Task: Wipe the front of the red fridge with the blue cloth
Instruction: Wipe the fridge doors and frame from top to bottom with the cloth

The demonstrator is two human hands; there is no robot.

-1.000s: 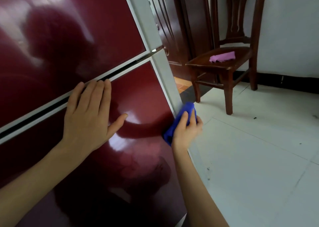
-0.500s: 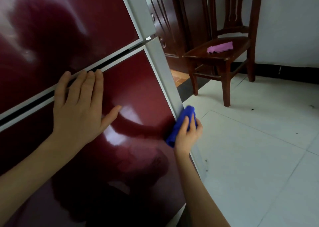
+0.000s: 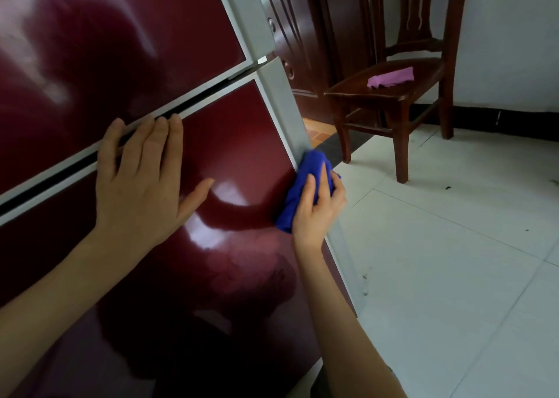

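The right hand (image 3: 316, 207) grips the bunched blue cloth (image 3: 302, 186) against the red fridge (image 3: 236, 131) door's right edge, seemingly on its grey trim. The left hand (image 3: 142, 183) rests flat, fingers straight, on the lower door.

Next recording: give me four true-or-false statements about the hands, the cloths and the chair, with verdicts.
The right hand grips the blue cloth at the right edge of the red fridge. True.
The left hand holds a second cloth. False: it rests flat on the fridge, holding nothing.
A pink cloth lies on the wooden chair. True.
The chair stands on carpet. False: it stands on white floor tiles.
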